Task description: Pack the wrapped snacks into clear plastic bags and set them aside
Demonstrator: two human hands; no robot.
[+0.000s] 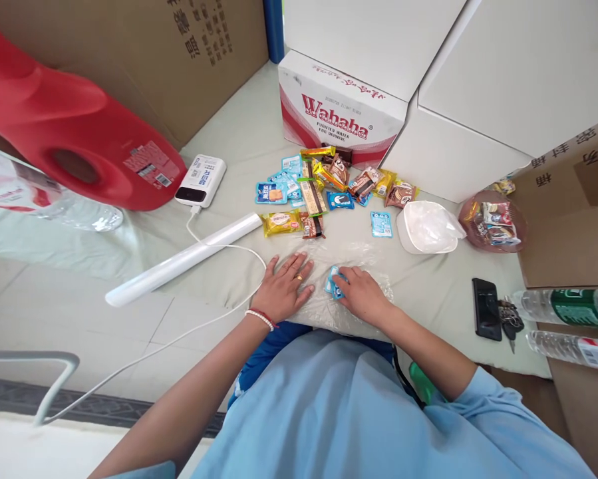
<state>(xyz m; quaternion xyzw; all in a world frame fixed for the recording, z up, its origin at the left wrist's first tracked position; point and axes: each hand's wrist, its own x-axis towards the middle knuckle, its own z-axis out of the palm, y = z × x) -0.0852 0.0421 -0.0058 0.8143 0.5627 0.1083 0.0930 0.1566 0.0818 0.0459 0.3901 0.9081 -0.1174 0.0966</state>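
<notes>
My left hand [285, 286] lies flat with fingers spread on the edge of a clear plastic bag [373, 266] spread on the cloth-covered surface. Just right of it, my right hand [361, 293] has its fingers closed on a small blue snack packet [332, 282], holding it at the bag. Beyond both hands lies a scatter of several small snack packets [323, 189], blue, yellow and brown.
A white roll [183, 259] lies at the left, with a power bank [200, 179] and its white cable. A Wahaha box [338, 113] stands behind. A white lidded container [426, 229], a bag of snacks [493, 223], a phone [485, 307] with keys and water bottles [568, 306] are at the right.
</notes>
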